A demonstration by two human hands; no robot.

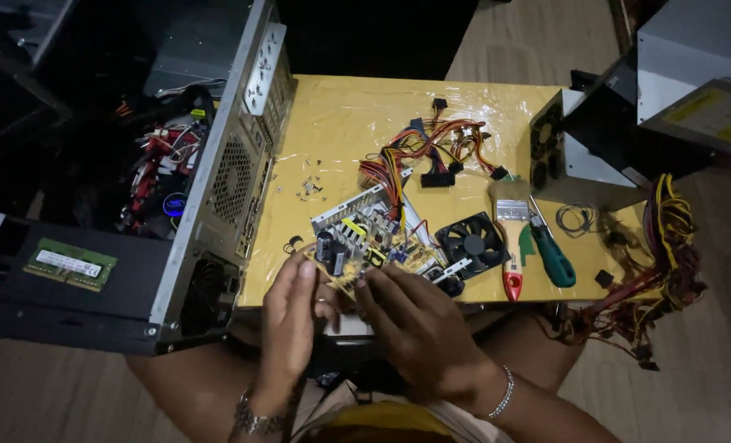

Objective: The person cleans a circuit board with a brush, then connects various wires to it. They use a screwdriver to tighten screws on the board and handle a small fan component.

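Both hands on the circuit board at the desk's near edge: left hand fingers pinching its corner, right hand fingers pressing its front edge. Best to grip it by the rims, clear of the capacitors, and mind the wire bundle and fan trailing behind.

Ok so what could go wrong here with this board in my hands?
The green circuit board sits at the yellow table's front edge, held only by the left hand and right hand; it could slip off. The loose small screws may scatter. The bundled coloured wires could snag.
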